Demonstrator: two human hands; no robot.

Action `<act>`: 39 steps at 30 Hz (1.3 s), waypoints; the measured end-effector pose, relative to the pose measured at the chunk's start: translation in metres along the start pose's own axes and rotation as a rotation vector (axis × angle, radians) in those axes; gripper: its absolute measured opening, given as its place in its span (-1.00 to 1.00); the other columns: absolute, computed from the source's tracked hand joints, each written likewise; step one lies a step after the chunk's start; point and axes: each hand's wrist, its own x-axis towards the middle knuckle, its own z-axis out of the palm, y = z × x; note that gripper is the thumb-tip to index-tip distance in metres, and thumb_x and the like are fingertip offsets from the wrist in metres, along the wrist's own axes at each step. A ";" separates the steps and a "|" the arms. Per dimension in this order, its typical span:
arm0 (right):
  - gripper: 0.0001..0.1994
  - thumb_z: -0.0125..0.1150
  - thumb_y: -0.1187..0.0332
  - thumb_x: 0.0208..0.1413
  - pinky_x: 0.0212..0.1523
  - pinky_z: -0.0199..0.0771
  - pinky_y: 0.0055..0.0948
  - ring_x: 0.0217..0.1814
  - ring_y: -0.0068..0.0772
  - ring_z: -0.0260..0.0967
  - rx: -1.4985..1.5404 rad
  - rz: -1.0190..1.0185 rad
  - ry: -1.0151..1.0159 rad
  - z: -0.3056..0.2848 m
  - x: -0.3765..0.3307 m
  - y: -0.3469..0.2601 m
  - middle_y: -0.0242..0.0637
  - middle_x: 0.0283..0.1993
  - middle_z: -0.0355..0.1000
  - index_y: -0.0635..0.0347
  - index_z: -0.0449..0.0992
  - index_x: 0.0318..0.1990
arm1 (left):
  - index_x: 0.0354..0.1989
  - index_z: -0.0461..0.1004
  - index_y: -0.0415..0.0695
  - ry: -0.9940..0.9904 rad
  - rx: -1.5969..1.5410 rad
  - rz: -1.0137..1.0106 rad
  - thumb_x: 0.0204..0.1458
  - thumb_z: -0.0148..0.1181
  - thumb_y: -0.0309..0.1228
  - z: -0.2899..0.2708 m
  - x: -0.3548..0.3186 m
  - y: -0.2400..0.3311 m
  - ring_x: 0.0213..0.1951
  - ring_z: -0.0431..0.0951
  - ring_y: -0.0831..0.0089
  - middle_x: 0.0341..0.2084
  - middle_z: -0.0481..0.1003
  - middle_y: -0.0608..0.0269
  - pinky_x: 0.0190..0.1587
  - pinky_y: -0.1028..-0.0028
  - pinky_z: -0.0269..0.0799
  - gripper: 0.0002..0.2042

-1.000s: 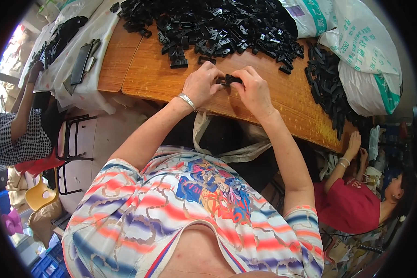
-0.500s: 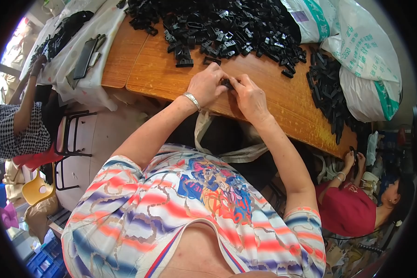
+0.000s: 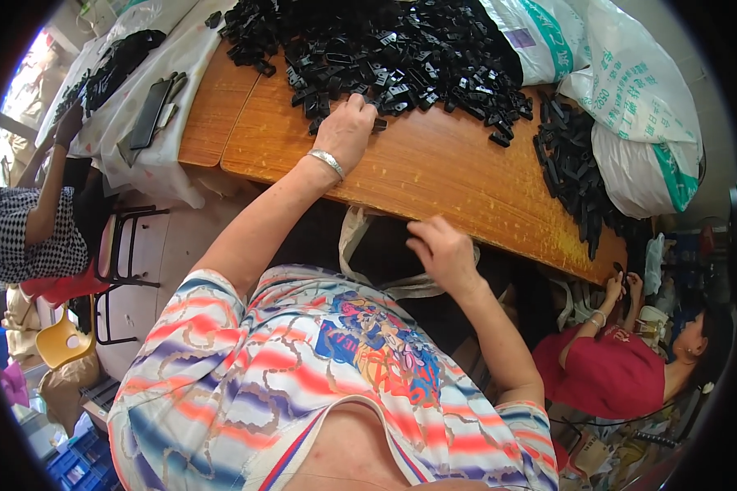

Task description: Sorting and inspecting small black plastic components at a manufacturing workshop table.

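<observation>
Left hand (image 3: 348,129) was up at top centre of the frame, fingers curled down onto the near edge of the black clips (image 3: 385,57) heaped on the wooden tabletop (image 3: 434,176); whether it gripped one, I couldn't tell. Right hand (image 3: 440,252) hung loosely curled at mid-frame, below the tabletop's near edge, over a pale bag (image 3: 360,237), holding nothing visible. Hands well apart.

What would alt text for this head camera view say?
A person's left hand reaches into a heap of small black plastic parts on a wooden table, while the right hand hangs below the table's edge. White sacks lie at right.
</observation>
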 end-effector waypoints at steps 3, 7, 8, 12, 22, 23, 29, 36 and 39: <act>-0.85 0.29 0.47 0.03 -0.34 0.52 -0.18 -0.32 0.02 0.49 -0.028 -0.037 0.145 -0.011 0.043 0.018 -0.12 -0.28 0.45 0.17 0.57 -0.22 | -0.23 0.43 -0.15 -0.004 -0.093 0.026 -0.08 0.29 -0.56 -0.003 -0.006 0.015 -0.18 0.50 0.10 -0.23 0.38 0.11 -0.13 0.25 0.48 -0.77; -0.86 0.17 0.55 0.08 -0.30 0.52 -0.22 -0.29 -0.02 0.51 -0.208 0.000 0.279 -0.009 0.105 0.073 -0.16 -0.29 0.47 0.18 0.58 -0.22 | -0.27 0.36 -0.16 -0.066 -0.294 0.063 -0.10 0.31 -0.54 -0.002 -0.017 0.037 -0.14 0.48 0.06 -0.22 0.36 0.07 -0.14 0.21 0.48 -0.74; -0.85 0.16 0.54 0.08 -0.28 0.52 -0.21 -0.27 -0.02 0.51 -0.233 0.016 0.299 -0.008 0.120 0.083 -0.17 -0.27 0.47 0.17 0.58 -0.21 | -0.27 0.36 -0.16 -0.058 -0.336 0.074 -0.11 0.31 -0.54 -0.001 -0.020 0.040 -0.14 0.48 0.05 -0.22 0.36 0.07 -0.14 0.21 0.47 -0.74; -0.82 0.18 0.53 0.06 -0.20 0.55 -0.17 -0.20 -0.02 0.52 -0.340 0.036 0.223 -0.005 0.165 0.114 -0.21 -0.14 0.47 0.17 0.59 -0.17 | -0.19 0.44 -0.14 0.003 -0.409 0.085 -0.13 0.34 -0.56 0.002 -0.026 0.042 -0.20 0.51 0.09 -0.23 0.40 0.14 -0.21 0.24 0.49 -0.70; -0.72 0.37 0.46 -0.05 -0.18 0.52 -0.17 -0.20 0.01 0.51 -0.361 0.018 -0.205 -0.024 0.180 0.095 -0.09 -0.25 0.48 0.25 0.49 -0.16 | -0.18 0.45 -0.15 -0.002 -0.435 0.063 -0.13 0.34 -0.58 0.001 -0.027 0.039 -0.21 0.52 0.10 -0.22 0.42 0.14 -0.21 0.25 0.49 -0.70; -0.71 0.39 0.45 -0.06 -0.18 0.51 -0.18 -0.22 0.01 0.50 -0.202 0.083 -0.216 -0.026 0.175 0.091 -0.06 -0.31 0.48 0.27 0.48 -0.16 | -0.18 0.45 -0.15 0.003 -0.439 0.062 -0.13 0.34 -0.58 0.003 -0.027 0.038 -0.22 0.52 0.10 -0.22 0.42 0.14 -0.21 0.26 0.49 -0.69; -0.73 0.40 0.44 0.02 -0.54 0.43 -0.49 -0.54 -0.54 0.44 0.440 0.437 -0.055 -0.018 0.129 0.078 -0.31 -0.43 0.46 0.29 0.45 -0.17 | -0.13 0.46 -0.16 0.004 -0.428 0.031 -0.12 0.34 -0.55 -0.002 -0.030 0.039 -0.15 0.49 0.09 -0.21 0.41 0.11 -0.13 0.25 0.47 -0.68; -0.78 0.39 0.42 0.05 -0.46 0.47 -0.50 -0.50 -0.52 0.45 0.276 0.484 0.167 -0.001 0.087 0.076 -0.30 -0.36 0.47 0.26 0.46 -0.23 | -0.15 0.49 -0.19 0.016 -0.363 0.038 -0.12 0.35 -0.52 0.000 -0.031 0.034 -0.09 0.45 0.10 -0.22 0.41 0.10 -0.05 0.25 0.44 -0.69; -0.75 0.44 0.40 -0.06 -0.32 0.49 -0.29 -0.40 -0.25 0.50 -0.070 0.380 0.129 -0.013 0.079 0.068 -0.21 -0.33 0.47 0.26 0.48 -0.28 | -0.16 0.50 -0.20 0.026 -0.353 0.030 -0.13 0.36 -0.52 0.000 -0.032 0.032 -0.09 0.45 0.10 -0.22 0.41 0.10 -0.05 0.25 0.44 -0.69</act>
